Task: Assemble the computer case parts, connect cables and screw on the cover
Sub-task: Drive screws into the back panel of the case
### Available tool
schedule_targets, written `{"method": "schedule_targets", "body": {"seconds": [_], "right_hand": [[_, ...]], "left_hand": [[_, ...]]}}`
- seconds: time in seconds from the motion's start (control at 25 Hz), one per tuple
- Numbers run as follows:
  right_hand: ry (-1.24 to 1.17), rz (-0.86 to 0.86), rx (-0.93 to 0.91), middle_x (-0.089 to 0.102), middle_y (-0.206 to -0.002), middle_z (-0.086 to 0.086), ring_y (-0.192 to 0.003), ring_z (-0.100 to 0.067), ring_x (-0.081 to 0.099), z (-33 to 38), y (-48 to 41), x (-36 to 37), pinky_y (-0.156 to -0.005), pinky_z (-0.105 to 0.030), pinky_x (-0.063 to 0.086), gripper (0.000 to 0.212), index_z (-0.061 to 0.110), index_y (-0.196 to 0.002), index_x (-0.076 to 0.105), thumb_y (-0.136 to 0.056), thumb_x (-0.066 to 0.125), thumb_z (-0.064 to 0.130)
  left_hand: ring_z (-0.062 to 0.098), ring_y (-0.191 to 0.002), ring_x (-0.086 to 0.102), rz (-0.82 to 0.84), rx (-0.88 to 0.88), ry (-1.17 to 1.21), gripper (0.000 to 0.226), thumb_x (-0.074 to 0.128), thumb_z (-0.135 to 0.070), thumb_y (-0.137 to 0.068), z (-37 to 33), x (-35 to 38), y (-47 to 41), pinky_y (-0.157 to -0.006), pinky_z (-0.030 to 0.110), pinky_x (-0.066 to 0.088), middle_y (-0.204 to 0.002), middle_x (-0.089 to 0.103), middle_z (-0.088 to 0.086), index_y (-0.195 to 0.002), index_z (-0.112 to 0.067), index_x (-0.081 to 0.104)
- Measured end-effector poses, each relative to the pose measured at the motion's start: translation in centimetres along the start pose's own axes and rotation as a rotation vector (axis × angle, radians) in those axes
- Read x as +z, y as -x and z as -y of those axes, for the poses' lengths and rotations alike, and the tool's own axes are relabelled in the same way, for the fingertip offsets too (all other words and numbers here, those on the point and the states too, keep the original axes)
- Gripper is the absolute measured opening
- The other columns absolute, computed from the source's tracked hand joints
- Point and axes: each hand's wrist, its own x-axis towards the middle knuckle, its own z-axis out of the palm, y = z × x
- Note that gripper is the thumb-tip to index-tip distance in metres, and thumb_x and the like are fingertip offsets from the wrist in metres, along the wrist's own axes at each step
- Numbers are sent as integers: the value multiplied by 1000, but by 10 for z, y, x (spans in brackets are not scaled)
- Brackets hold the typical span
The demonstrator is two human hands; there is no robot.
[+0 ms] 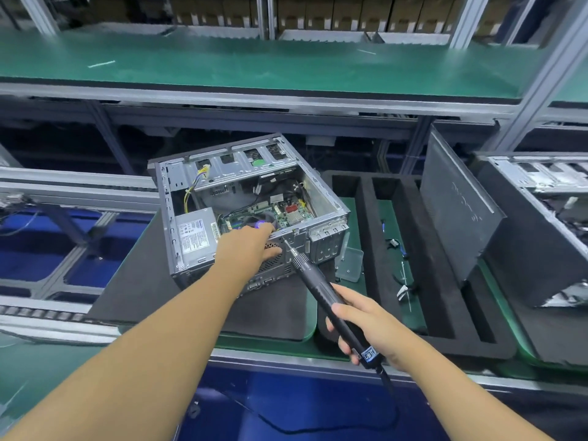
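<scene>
Computer case [248, 205] open side up, screwdriver [321, 288] slanting toward its rim

Your left hand [251, 248] holds rear rim of open computer case [324, 198]. Your right hand [366, 323] grips electric screwdriver [318, 288], bit at rim just beside your fingers. Cover [458, 205] stands in foam tray [366, 233].

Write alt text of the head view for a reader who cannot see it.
A right hand grips an electric screwdriver with its bit at the near edge of an open computer case, while the left hand holds that edge. A dark cover stands in a foam tray.
</scene>
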Motion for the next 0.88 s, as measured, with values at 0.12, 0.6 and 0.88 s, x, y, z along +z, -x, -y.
{"method": "schedule_targets", "body": {"seconds": [0.12,0.6,0.88], "right_hand": [[66,32,27,70,-91,-6,-61,-25,59,5,3,-21,-48,-31,50,52,50,-138,51,-89,59,34],[164,8,49,71,-90,-5,-62,-24,58,27,0,-51,-49,-30,49,51,64,-126,56,-88,58,31],[121,-25,32,70,-89,-4,-64,-25,60,28,-15,-59,-50,-32,51,49,59,-129,56,-89,57,30]], "left_hand": [[30,-87,64,56,-109,119,48,54,-61,-90,-14,-2,7,-60,31,42,-98,67,3,-121,-25,49],[30,-80,61,64,-147,143,41,56,-56,-91,-28,-9,-17,-59,34,37,-94,66,7,-93,-17,45],[31,-93,66,11,-76,249,49,51,-59,-92,-18,3,-20,-67,34,44,-105,69,4,-134,-35,46]]}}
